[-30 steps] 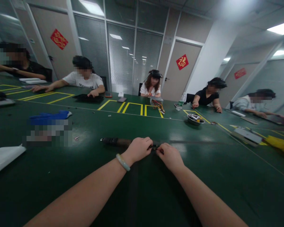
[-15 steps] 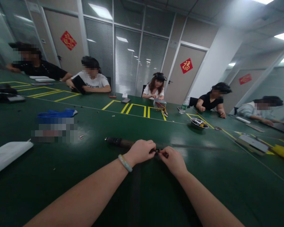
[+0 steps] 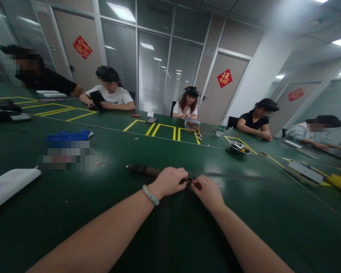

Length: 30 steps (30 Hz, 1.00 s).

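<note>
Tabletop [image 3: 88, 189] dk green w/ yellow tape [image 3: 174, 133], dk tube [image 3: 143, 170]; doors [image 3: 224, 100] behind.

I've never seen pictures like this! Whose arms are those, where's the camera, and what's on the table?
There's no robot here. The arms belong to a person wearing a camera on their head, so you see what's in front of them. The fingers of their left hand and right hand pinch at a small dark part, too tiny to name. A dark brown-and-black cylinder runs behind the left hand. On the big green table there's also a blue cloth-like glove, a round silver metal bowl and a clear plastic bottle with a green label. Other people sit across the table.
</note>
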### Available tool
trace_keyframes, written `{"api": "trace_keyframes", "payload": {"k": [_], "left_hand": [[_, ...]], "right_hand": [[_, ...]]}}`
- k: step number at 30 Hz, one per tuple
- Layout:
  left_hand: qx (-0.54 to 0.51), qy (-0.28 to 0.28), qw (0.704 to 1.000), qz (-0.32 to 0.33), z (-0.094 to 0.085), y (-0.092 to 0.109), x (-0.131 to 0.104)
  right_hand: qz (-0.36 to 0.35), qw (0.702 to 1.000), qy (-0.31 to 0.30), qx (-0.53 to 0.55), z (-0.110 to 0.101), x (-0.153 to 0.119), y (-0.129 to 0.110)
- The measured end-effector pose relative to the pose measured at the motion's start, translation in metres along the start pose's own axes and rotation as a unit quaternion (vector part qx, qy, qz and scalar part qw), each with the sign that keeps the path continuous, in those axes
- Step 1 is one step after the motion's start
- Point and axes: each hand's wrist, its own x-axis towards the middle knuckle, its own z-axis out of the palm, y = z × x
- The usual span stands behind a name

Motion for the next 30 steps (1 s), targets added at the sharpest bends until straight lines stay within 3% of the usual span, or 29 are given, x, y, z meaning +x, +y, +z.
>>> {"api": "trace_keyframes", "payload": {"k": [10, 21, 30], "left_hand": [[0.002, -0.001, 1.0, -0.004, -0.001, 0.001, 0.0], [0.01, 0.006, 1.0, -0.003, 0.0, 0.0, -0.001], [0.009, -0.021, 1.0, -0.018, -0.003, 0.002, 0.0]], "right_hand": [[-0.009, 1.0, 0.012, 0.02, 0.005, 0.001, -0.001], [-0.037, 0.999, -0.002, -0.034, 0.006, 0.006, -0.002], [-0.074, 0.991, -0.015, -0.109, 0.002, 0.012, -0.003]]}}
